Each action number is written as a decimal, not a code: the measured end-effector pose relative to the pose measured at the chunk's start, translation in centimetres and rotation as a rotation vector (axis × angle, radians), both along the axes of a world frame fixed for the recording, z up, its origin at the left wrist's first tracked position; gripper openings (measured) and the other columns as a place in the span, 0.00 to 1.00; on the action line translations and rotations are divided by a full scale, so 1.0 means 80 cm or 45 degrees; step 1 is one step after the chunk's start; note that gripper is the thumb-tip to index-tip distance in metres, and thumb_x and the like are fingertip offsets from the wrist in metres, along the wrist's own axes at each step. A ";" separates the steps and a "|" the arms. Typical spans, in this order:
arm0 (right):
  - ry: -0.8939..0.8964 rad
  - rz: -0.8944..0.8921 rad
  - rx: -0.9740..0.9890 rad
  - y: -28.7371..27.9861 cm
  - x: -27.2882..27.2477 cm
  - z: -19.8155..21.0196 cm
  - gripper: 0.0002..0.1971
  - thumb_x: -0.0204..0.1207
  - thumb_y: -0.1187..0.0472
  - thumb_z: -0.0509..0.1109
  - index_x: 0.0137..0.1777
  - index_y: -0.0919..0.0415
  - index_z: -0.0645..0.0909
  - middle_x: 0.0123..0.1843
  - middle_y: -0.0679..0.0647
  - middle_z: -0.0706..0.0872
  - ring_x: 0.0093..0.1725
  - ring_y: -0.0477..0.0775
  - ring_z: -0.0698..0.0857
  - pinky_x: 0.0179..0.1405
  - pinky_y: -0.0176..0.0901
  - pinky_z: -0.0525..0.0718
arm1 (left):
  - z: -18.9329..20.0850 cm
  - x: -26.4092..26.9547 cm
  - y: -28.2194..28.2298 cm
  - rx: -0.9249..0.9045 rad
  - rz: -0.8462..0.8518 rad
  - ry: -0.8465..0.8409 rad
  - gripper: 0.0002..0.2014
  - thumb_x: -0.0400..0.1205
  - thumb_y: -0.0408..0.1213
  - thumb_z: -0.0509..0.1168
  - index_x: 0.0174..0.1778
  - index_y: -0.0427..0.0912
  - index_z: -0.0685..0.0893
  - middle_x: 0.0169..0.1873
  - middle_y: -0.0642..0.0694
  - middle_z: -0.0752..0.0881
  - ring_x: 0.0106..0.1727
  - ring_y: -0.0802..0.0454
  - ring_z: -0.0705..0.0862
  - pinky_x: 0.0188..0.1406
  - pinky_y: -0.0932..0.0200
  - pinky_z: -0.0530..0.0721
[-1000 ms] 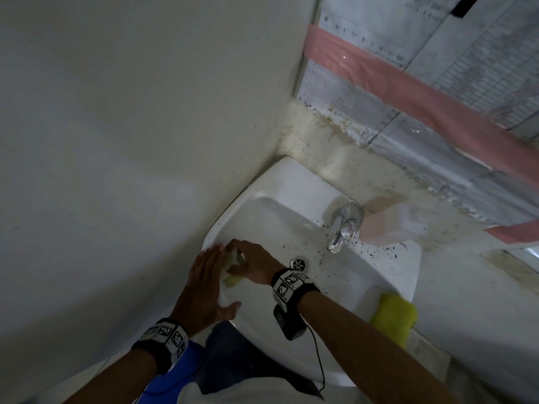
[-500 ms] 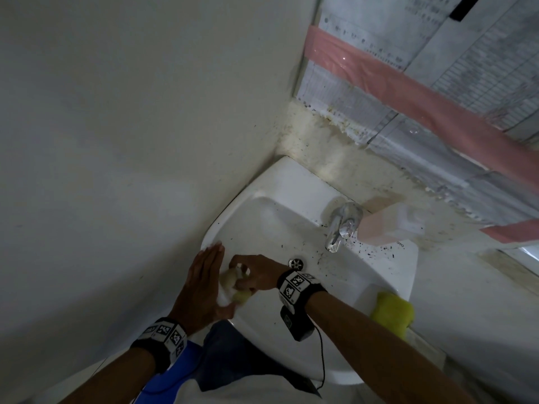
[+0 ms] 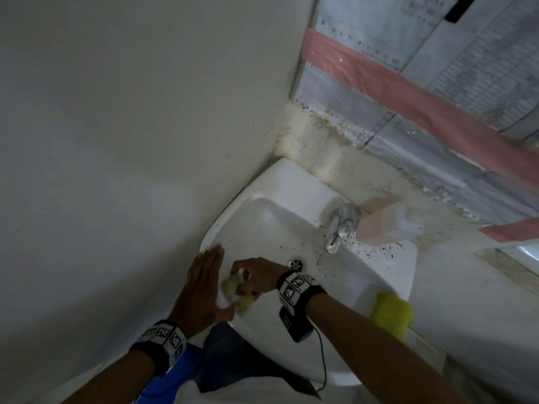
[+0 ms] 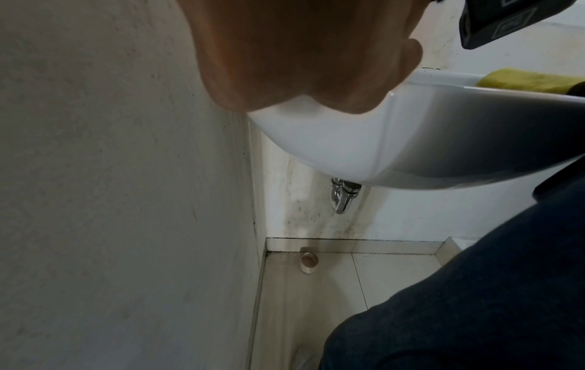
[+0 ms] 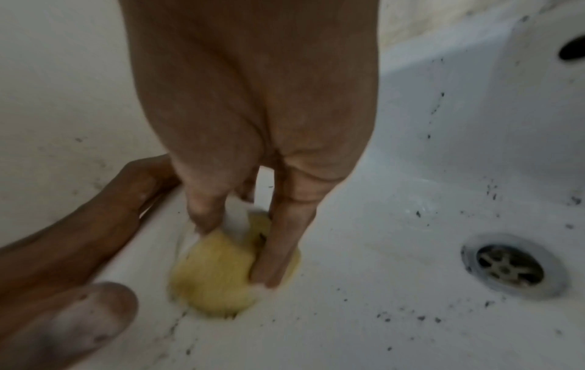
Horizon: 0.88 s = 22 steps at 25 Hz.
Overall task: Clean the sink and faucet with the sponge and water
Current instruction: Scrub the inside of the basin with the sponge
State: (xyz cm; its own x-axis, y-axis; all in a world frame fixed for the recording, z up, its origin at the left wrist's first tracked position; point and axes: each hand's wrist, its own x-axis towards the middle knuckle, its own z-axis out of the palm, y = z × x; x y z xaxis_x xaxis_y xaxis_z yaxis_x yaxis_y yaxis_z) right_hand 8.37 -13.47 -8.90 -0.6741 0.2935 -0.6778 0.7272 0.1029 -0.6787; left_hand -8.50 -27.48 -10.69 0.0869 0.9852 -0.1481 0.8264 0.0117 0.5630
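Note:
A white wall-hung sink [image 3: 280,211] fills the corner, its bowl [image 5: 395,262] flecked with black specks. My right hand [image 3: 252,279] grips a pale yellow sponge [image 3: 233,293] and presses it on the bowl's near left wall; in the right wrist view its fingers [image 5: 285,225] curl round the sponge [image 5: 218,272]. My left hand [image 3: 204,284] lies flat with straight fingers on the sink's left rim; the left wrist view shows its palm [image 4: 285,57] on the rim [image 4: 316,120]. The chrome faucet [image 3: 339,225] stands at the back, with no water running.
A round metal drain [image 3: 296,263] [image 5: 509,265] sits mid-bowl. A yellow-green cloth [image 3: 392,314] lies on the right front rim. A pinkish soap container [image 3: 385,227] stands right of the faucet. Walls close in at the left and behind. Below hangs the chrome trap [image 4: 343,197].
My right hand has dragged the sponge down the left wall toward the front rim. My left hand stayed flat on the rim.

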 end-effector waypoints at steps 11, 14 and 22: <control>0.025 -0.169 -0.077 -0.002 -0.008 0.003 0.17 0.80 0.57 0.75 0.67 0.56 0.78 0.49 0.57 0.86 0.42 0.61 0.91 0.42 0.55 0.93 | -0.003 -0.002 0.000 0.008 0.005 -0.018 0.63 0.71 0.72 0.70 0.90 0.35 0.48 0.90 0.41 0.49 0.91 0.42 0.46 0.89 0.52 0.37; 0.075 -0.289 0.165 -0.007 -0.022 -0.003 0.15 0.78 0.55 0.74 0.62 0.51 0.77 0.57 0.59 0.85 0.47 0.64 0.90 0.44 0.63 0.93 | 0.002 0.000 0.001 0.049 0.007 -0.020 0.61 0.72 0.69 0.70 0.89 0.34 0.51 0.90 0.41 0.51 0.90 0.43 0.47 0.89 0.50 0.40; -0.079 -0.087 -0.010 -0.004 -0.004 -0.005 0.19 0.78 0.58 0.76 0.66 0.53 0.78 0.53 0.61 0.88 0.46 0.67 0.92 0.47 0.59 0.93 | 0.004 0.000 -0.001 0.041 -0.002 -0.008 0.62 0.71 0.68 0.72 0.91 0.40 0.47 0.91 0.47 0.45 0.90 0.49 0.39 0.88 0.40 0.46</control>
State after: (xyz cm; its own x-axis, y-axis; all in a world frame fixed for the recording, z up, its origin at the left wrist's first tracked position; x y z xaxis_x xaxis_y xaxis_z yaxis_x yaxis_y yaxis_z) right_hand 8.02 -13.78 -9.32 -0.6094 0.3319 -0.7201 0.7730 0.0465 -0.6327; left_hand -8.47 -27.53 -10.41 0.0893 0.9893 -0.1155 0.8229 -0.0080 0.5681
